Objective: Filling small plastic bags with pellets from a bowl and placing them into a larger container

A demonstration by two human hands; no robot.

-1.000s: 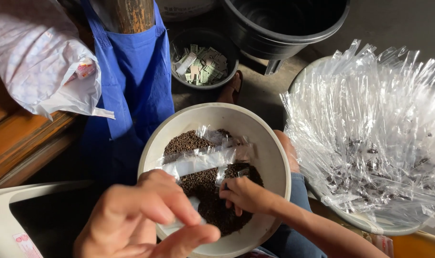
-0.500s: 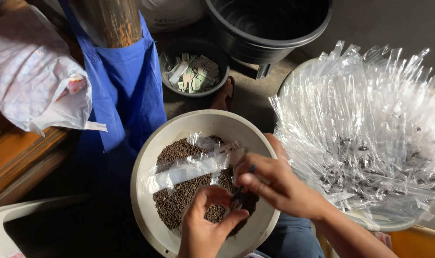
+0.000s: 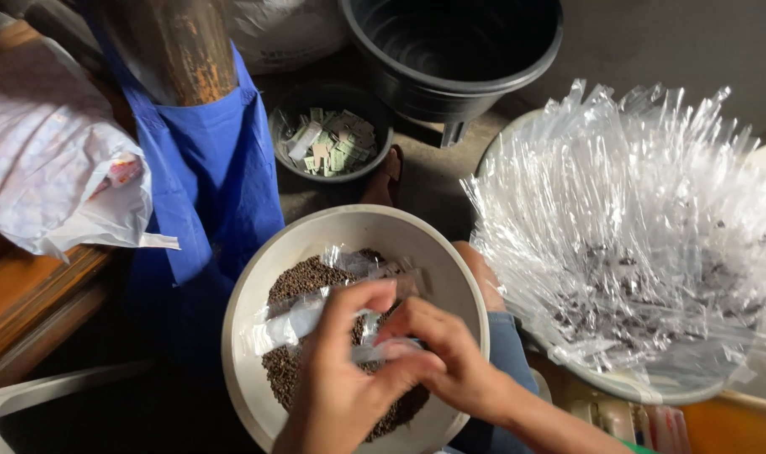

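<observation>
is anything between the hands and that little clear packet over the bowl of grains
Nothing visible does. The left hand and right hand both already pinch the clear packet directly, above the dark grains in the white bowl.

Small clear plastic packets (image 3: 316, 324) lie over my bowl, many more (image 3: 635, 244) fill the right basin, and green-white labels (image 3: 332, 143) sit in the black tub.

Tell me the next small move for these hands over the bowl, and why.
Probably spread the mouth of the small clear bag wider. Both the left hand and the right hand pinch it above the dark seeds in the cream bowl, and it looks flat.
</observation>
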